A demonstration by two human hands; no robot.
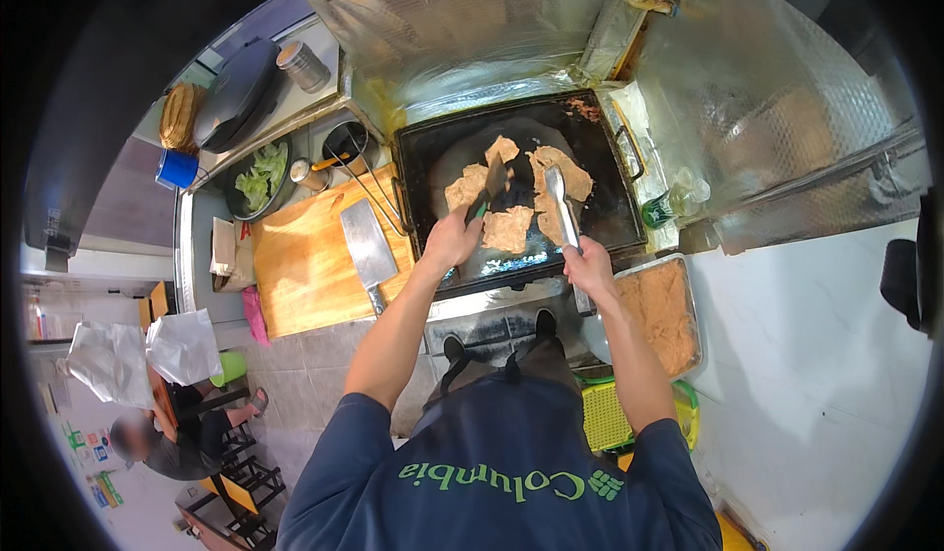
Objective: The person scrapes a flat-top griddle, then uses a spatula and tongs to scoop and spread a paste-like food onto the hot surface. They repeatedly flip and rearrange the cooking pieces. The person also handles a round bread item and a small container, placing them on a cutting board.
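A square black griddle lies in front of me, with several flat, pale brown pieces of meat on it. My left hand is closed round the green handle of a spatula, whose dark blade reaches in among the left pieces. In my right hand are metal tongs. Their tips rest on or just over the larger piece of meat at the right; I cannot tell whether they grip it. Both hands are above the griddle's near edge.
Left of the griddle, a cleaver lies on a wooden cutting board. Beyond are a bowl of lettuce and a black pot. At the right stand a tray of raw-looking meat and a green bottle. A person sits far left.
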